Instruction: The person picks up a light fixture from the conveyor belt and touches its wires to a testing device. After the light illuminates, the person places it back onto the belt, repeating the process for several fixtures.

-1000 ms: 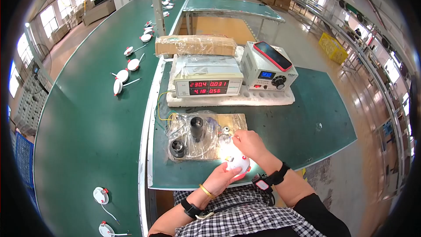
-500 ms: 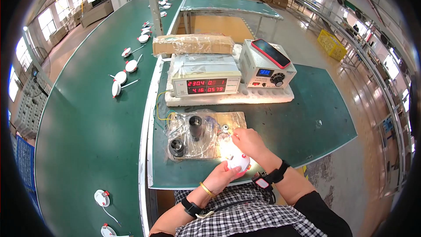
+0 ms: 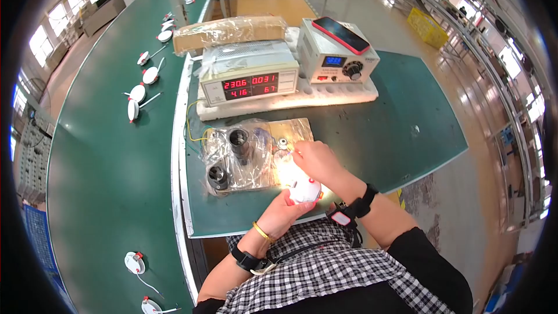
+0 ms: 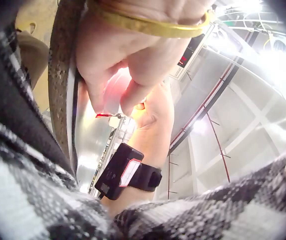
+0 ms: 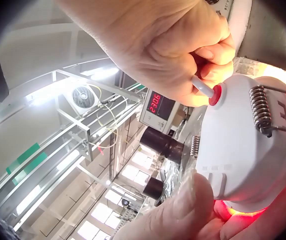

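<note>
A white round lamp (image 3: pixel 305 191) with spring clips glows on its far side. My left hand (image 3: pixel 280 214) grips its rim; in the left wrist view the fingers of the left hand (image 4: pixel 128 55) hold the lamp's edge (image 4: pixel 114 92). The right wrist view shows the lamp's white back (image 5: pixel 243 140), with a short cable (image 5: pixel 202 87) leaving a red grommet. That cable runs into the curled fingers of my right hand (image 5: pixel 158 50), which pinches it. In the head view the right hand (image 3: pixel 318 161) is over the right edge of a plastic-wrapped board (image 3: pixel 264 180).
Two black sockets (image 3: pixel 239 142) stand on the board. Behind are a meter (image 3: pixel 250 84) with red digits and a power unit (image 3: pixel 337 61) with a phone (image 3: pixel 342 34) on top. At left, several lamps lie on a long green surface (image 3: pixel 99 197).
The head view has tilted and shifted, so the bench stands higher in it. Some red digits on the meter differ. Both hands keep their hold on lamp and cable.
</note>
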